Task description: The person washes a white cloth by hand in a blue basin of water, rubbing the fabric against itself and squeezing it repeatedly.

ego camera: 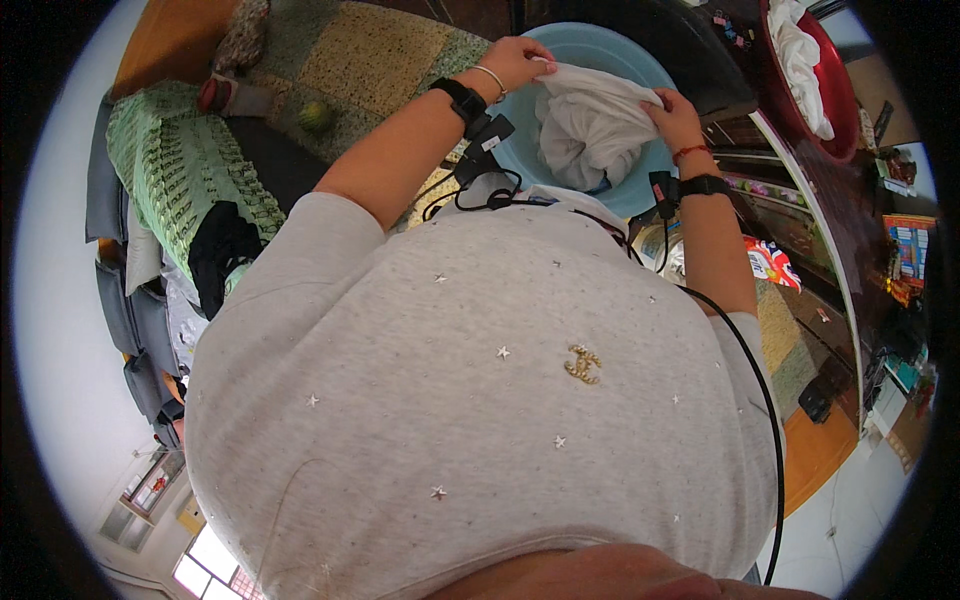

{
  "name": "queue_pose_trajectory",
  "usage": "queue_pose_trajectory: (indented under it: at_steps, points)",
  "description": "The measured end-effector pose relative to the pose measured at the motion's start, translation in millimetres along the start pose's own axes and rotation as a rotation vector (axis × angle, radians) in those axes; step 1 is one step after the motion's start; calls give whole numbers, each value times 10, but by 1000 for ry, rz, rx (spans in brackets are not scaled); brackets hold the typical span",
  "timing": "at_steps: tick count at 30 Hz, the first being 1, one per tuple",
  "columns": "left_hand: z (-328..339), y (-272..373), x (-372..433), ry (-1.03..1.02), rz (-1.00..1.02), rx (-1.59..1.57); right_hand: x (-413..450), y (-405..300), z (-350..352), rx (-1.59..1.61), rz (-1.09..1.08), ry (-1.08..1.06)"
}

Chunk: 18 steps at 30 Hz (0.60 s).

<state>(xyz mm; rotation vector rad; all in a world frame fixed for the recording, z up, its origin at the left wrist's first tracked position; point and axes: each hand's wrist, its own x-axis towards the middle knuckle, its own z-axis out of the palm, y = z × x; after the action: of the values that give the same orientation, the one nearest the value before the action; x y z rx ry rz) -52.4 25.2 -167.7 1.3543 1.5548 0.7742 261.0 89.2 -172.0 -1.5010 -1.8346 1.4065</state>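
Note:
A light blue plastic basin (504, 154) stands at the top of the head view. Bunched white cloth (592, 135) lies in it, its upper edge raised and stretched between both hands. My left hand (517, 66) pinches the cloth's left end above the basin's left side. My right hand (673, 116) grips the cloth's right end near the basin's right rim. The cloth looks damp and greyish in its folds. Both wrists wear black straps with small devices and cables.
At the upper right, a red basin (844, 97) with white fabric stands on a dark, curved-edged table (821, 195). A sofa with a green patterned cover (161, 142) is at left. A small green ball-like object (315, 116) lies on the tiled floor. Black cables hang near my body.

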Motion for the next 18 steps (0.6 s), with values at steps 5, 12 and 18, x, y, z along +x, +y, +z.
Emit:
queue_pose_trajectory:
  at_steps: [5,12,18]
  points:
    - [260,-238,507,-23,49,357,347,203,156,-692,-14,277]
    - [917,-515,598,-528,6,1027,286,9,886,-962,-91,-373]
    - [1019,-572,770,-683,-76,1111,654,506,952,-938,1,-465]
